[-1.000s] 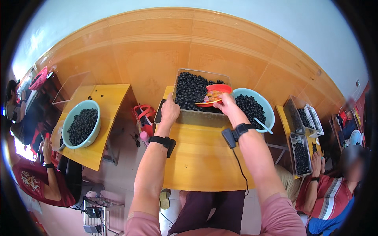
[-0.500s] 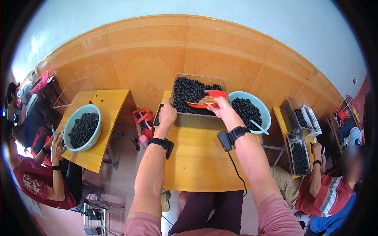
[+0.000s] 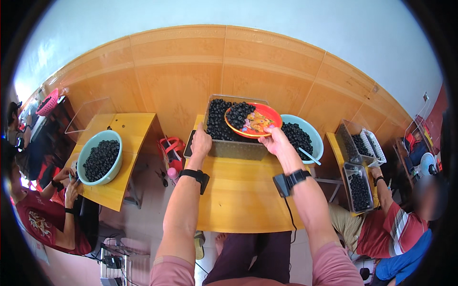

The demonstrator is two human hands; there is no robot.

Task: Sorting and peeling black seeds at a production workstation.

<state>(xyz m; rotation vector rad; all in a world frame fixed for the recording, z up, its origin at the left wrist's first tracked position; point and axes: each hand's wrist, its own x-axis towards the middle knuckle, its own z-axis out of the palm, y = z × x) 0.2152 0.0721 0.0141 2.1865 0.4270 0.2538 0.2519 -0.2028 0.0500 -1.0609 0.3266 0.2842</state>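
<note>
Just over the right part of a clear rectangular bin [image 3: 238, 149], a red plate [image 3: 271, 113] is held by the right hand [image 3: 274, 140], its thumb and fingers closed on the lower-right edge. The plate's patterned face turns upward; its long axis, as seen, runs from upper left to lower right, with round black pieces [image 3: 240, 113] heaped toward the left end. More of them fill the bin. The left hand [image 3: 202, 141] is at the bin's front-left corner; whether its fingers grip there cannot be told. Below stretches a yellow table [image 3: 243, 190], backed by a wood-toned wall panel [image 3: 176, 71] under a pale blue wall [image 3: 229, 12]. Just right of the bin stands a light-blue bowl [image 3: 320, 143] of black pieces. Co-workers [image 3: 69, 231] in reddish shirts flank the scene at left and right.
</note>
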